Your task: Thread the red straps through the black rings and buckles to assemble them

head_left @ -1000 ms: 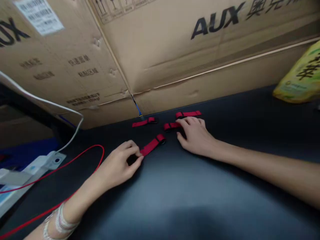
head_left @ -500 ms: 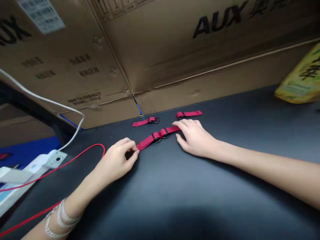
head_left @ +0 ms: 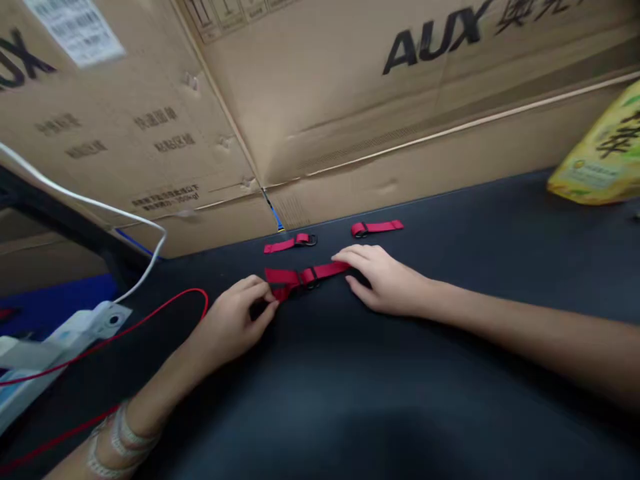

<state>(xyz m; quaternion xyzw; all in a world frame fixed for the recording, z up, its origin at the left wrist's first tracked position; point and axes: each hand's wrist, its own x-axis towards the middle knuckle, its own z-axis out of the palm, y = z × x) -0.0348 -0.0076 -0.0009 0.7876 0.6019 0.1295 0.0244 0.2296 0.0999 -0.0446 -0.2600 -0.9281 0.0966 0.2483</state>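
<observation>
On red straps, loosely curled hands

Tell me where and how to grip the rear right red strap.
Probably best: pinch the red strap at its looped left end, coming from the front and above with the right hand. That end looks thicker, with a black buckle, while the tail looks flat on the tabletop; the cardboard box stands close behind.
</observation>
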